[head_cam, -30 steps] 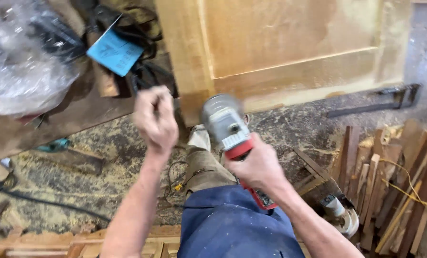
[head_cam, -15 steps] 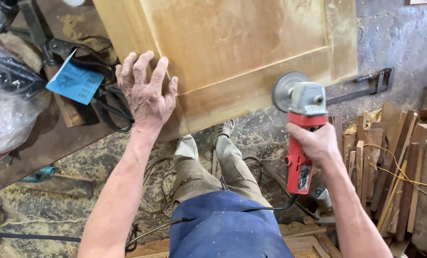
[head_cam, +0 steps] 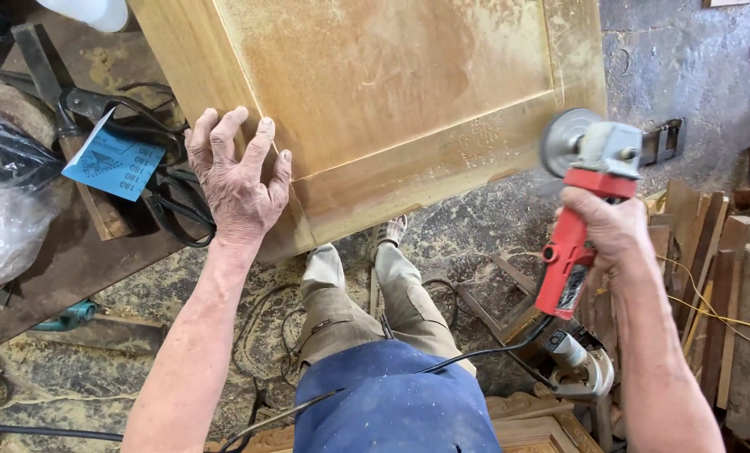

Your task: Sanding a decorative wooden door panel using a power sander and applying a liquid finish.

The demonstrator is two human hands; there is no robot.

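Wood panel (head_cam: 392, 101) looks dusty, unfinished; my left hand (head_cam: 236, 180) rests on its corner, fingers spread, while my right hand (head_cam: 606, 231) grips the grinder (head_cam: 580, 210) off its edge.

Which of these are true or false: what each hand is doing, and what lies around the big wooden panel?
1. The left hand rests flat on the wooden panel. True.
2. The right hand holds a blue drill. False: it grips a red angle grinder.
3. The grinder's disc presses on the panel. False: it is off the panel's right edge.
4. A blue sandpaper sheet lies left of the panel. True.
5. Wood offcuts are stacked on the right. True.
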